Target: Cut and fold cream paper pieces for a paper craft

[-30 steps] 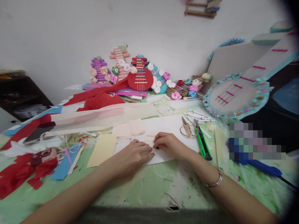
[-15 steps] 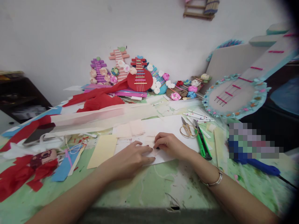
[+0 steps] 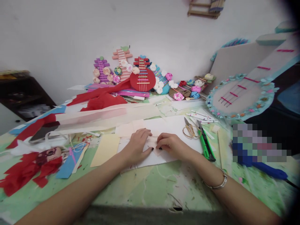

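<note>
Left hand (image 3: 137,145) has slid forward, thumb spread; right hand (image 3: 172,145) curls, grip unclear, over a pale scrap (image 3: 152,142), probably light, fragile: take its edges.

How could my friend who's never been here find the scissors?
Start at the green table and find the big white sheet on it. Beyond the right hand, near the sheet's right edge, lie the scissors. Their round gold handle loops set them apart from the green cutter beside them.

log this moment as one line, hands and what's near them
left hand: thumb apart, over white sheet | right hand: curled, at pale piece | near right hand: gold-handled scissors, green cutter
</note>
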`<state>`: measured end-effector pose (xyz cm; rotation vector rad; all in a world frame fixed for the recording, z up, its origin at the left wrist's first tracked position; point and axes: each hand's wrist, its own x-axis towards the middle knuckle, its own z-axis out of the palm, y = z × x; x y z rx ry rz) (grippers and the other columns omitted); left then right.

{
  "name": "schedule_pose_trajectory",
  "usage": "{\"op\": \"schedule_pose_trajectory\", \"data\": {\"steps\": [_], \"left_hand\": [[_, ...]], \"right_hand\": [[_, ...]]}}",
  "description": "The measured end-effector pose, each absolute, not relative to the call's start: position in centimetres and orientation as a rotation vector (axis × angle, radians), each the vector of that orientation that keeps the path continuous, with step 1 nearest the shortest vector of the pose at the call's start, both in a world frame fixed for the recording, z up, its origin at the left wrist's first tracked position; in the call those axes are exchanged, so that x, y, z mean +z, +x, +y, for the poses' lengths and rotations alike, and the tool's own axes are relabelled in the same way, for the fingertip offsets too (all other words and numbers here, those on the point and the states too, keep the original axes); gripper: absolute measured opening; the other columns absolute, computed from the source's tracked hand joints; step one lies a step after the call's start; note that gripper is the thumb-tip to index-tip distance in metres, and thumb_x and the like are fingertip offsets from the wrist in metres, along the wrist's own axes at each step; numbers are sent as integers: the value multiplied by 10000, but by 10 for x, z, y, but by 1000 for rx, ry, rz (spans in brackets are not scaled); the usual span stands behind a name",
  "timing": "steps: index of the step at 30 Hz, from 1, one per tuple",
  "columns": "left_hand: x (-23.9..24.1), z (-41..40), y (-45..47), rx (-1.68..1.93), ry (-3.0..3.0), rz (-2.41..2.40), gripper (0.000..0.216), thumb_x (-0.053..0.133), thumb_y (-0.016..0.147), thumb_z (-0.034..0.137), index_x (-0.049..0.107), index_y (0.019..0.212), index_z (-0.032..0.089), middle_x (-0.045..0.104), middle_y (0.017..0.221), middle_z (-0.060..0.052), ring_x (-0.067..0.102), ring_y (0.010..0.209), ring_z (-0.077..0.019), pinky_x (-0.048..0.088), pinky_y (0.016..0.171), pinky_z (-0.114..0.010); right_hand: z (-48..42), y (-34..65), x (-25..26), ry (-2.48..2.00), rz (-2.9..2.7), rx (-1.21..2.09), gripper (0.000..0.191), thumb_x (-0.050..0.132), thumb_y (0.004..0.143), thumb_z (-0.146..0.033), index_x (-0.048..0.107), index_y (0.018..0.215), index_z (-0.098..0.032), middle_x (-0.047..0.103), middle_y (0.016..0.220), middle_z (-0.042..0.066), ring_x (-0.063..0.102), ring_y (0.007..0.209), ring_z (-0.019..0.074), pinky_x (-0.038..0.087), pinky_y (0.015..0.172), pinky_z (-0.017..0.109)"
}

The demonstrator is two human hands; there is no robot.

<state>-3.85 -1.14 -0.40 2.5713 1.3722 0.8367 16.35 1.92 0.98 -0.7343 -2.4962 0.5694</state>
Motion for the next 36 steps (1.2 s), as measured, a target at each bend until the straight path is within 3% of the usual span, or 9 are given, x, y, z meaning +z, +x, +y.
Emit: {"op": "schedule_pose_trajectory", "data": {"steps": [9,16,26,36], "left_hand": [[-1,-8,-42,953,2496,1417,263,471,685,37,466,900,188,527,1029,-82,441,1029,-240,380,883,-437],[0,-11,-37,835,2485,1453,147,560,739,220,475,854,187,502,937,-67,412,948,-240,376,825,-404],[-2,-9,-36,760,2464,1507,86,555,730,209,472,727,185,479,934,-58,403,918,-231,370,814,-383],[-2,-8,-37,783,2463,1481,112,578,735,238,482,722,182,488,930,-61,404,920,-232,373,822,-389]], "right_hand": [[19,163,11,-740,-2516,570,322,467,716,39,711,771,-164,635,891,65,598,748,135,460,702,239],[18,164,10,-717,-2515,536,310,462,735,35,702,782,-156,627,874,66,585,755,136,460,718,251],[5,157,15,-606,-2628,394,269,478,783,-26,697,877,-149,573,796,82,500,799,166,434,723,288],[-2,159,21,-550,-2682,425,246,486,714,-1,679,774,-141,546,766,62,469,798,165,401,722,277]]}}
